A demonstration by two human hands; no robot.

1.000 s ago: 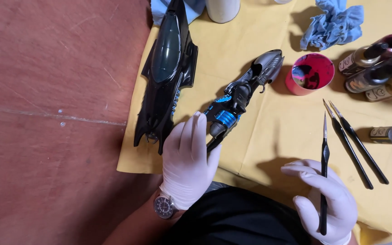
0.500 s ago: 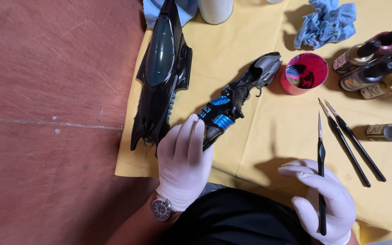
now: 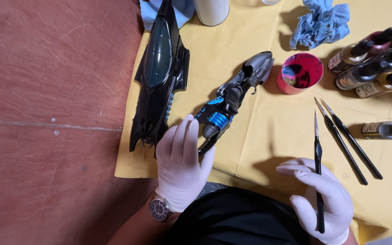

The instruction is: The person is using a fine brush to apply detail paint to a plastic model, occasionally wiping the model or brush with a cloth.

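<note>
Your left hand (image 3: 181,169) grips the rear end of the grey and blue model part (image 3: 230,100) on the yellow cloth (image 3: 273,131); your right hand (image 3: 323,199) pinches a fine brush (image 3: 317,169). Keep the part steady, brush tip light.

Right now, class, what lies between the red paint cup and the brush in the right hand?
In the head view, only bare yellow cloth lies between red paint cup and brush held by the right hand.

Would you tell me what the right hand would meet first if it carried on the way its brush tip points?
Probably nothing near: the right hand aims its brush up across bare yellow cloth; the red cup sits slightly left of that line.
</note>
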